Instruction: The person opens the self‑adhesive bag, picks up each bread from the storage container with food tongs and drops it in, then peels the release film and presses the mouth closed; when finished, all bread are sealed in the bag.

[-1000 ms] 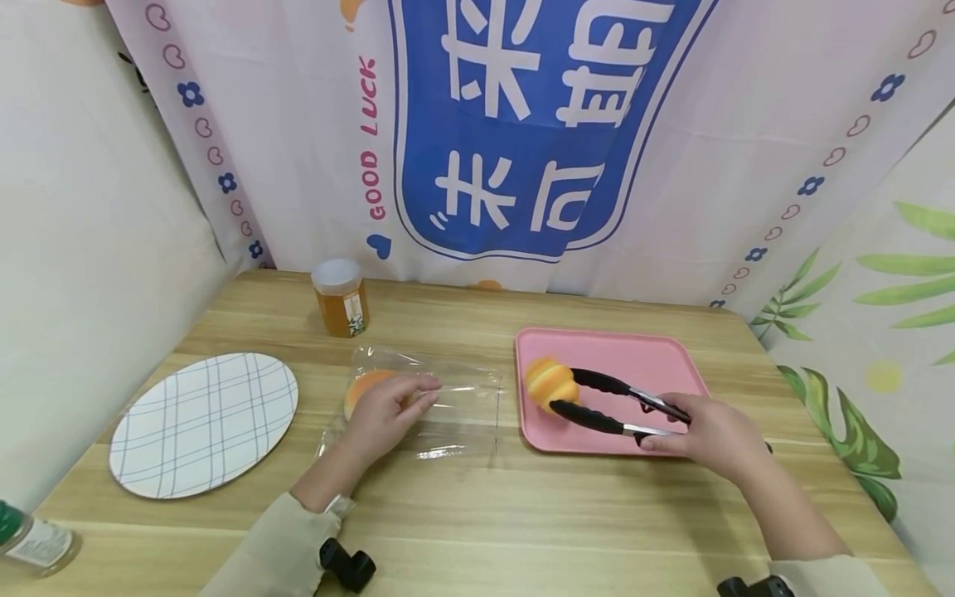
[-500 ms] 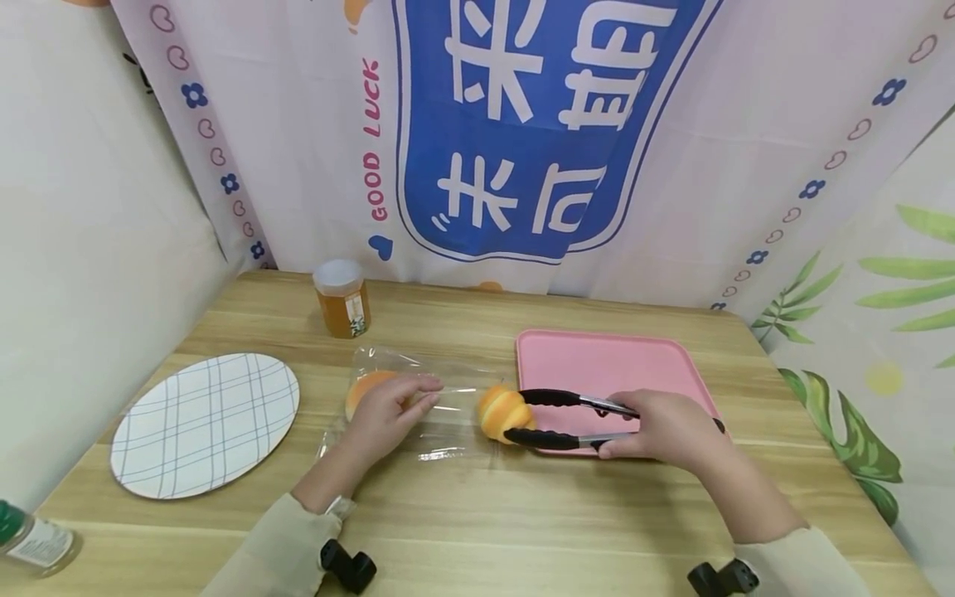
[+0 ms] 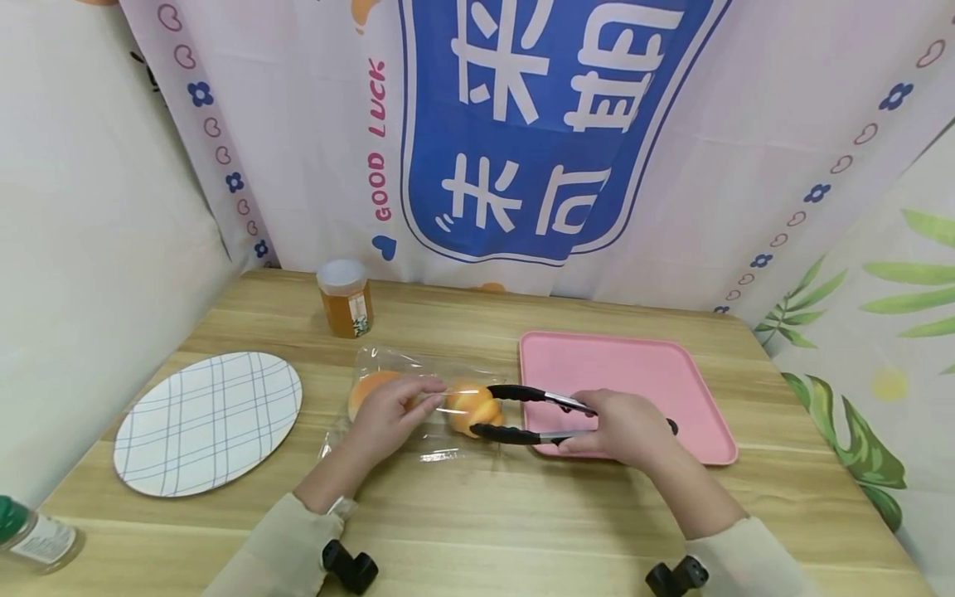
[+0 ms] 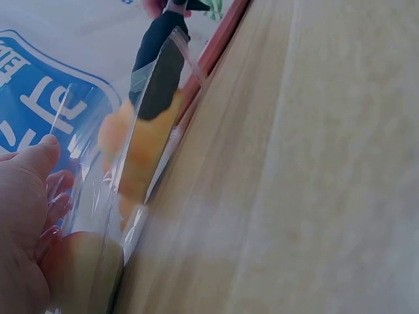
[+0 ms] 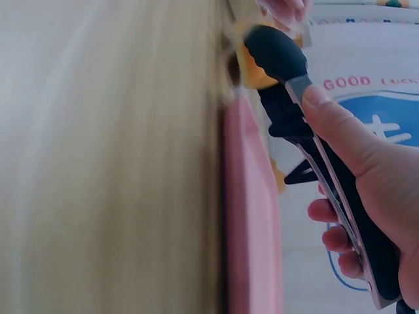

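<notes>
My right hand [image 3: 627, 427] grips black-and-silver food tongs [image 3: 522, 414], thumb along one arm and fingers under the other in the right wrist view. Between the tongs' tips is a striped yellow-orange bread roll [image 3: 472, 410], seen through the film of a clear plastic bag [image 3: 440, 455]. My left hand [image 3: 391, 414] pinches the bag's upper layer [image 4: 88, 163], lifting it so the mouth gapes toward the tongs. A round orange-topped bun [image 3: 366, 388] lies inside the bag, partly hidden beneath my left hand.
A pink tray [image 3: 694, 406] lies under my right hand and the tongs' handles. At left are a white checked oval plate [image 3: 209, 423] and a green-capped bottle [image 3: 45, 541]. A honey-coloured jar [image 3: 346, 311] stands behind the bag, near the curtain [image 3: 298, 149].
My right hand has carried the roll in the tongs leftward from over the pink tray into the bag's mouth. My left hand has stayed in place, holding the bag.
</notes>
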